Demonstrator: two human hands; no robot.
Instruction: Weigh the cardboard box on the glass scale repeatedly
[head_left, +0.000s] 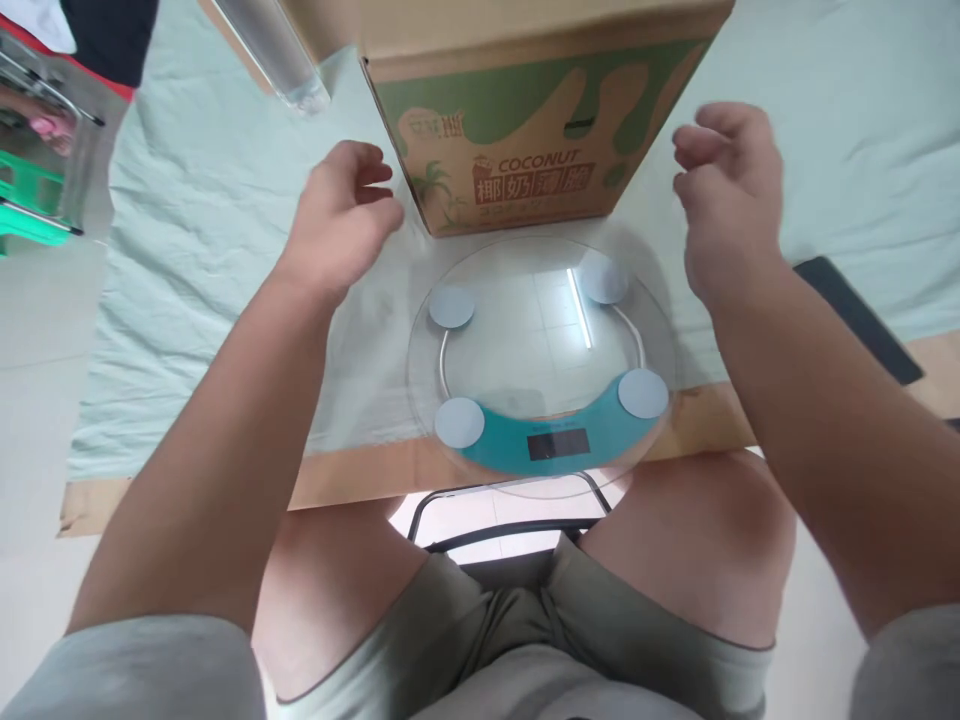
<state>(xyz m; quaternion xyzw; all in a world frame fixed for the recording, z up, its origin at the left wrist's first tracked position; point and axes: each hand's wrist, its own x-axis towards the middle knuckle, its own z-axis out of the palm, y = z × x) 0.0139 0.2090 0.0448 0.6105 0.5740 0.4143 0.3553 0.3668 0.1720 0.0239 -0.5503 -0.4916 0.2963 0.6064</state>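
Note:
A round glass bathroom scale [541, 445] lies at the table's front edge, its turquoise strip and dark display facing me. Behind it stands a brown and green cardboard box [517, 130] printed "COCONUT". My left hand [341, 215] hovers just left of the box, fingers loosely bent and apart, holding nothing. Off the box's right side, with a wider gap, my right hand [731, 205] is raised with its fingers curved inward and nothing visible in them. Neither hand appears to touch the box or the scale.
A pale green cloth [187, 300] covers the table, whose wooden edge [360, 470] shows in front. A dark phone-like slab [859, 315] lies beside my right forearm. A clear plastic-wrapped item [281, 50] sits back left. A green stool [34, 200] stands at the far left.

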